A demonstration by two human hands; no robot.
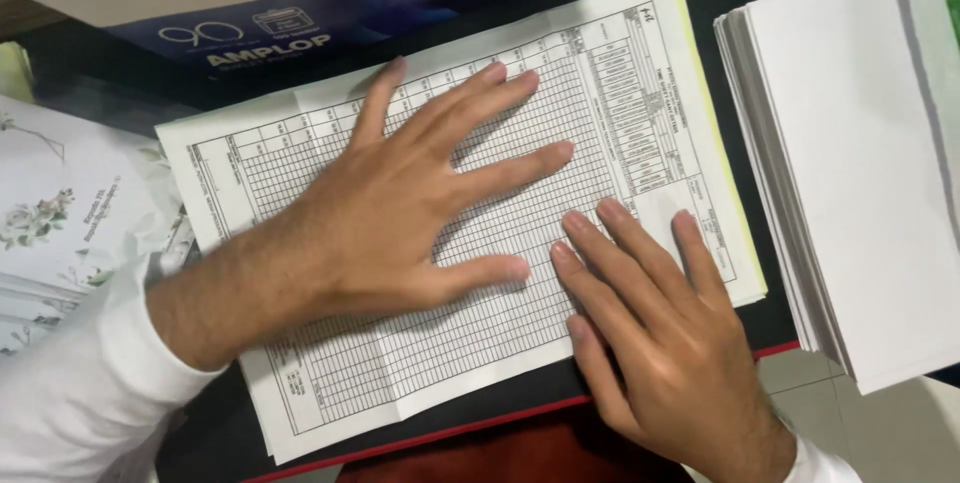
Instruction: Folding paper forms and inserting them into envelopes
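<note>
Right hand [660, 343] and left hand [400, 213], fingers spread, press flat on gridded forms [600, 93]; envelope stack [860, 163] lies beside

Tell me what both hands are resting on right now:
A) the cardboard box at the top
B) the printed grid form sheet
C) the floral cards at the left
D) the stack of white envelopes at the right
B: the left hand lies flat with fingers spread on the printed grid form sheet, and the right hand presses its fingertips on the same sheet's near right part.
</note>
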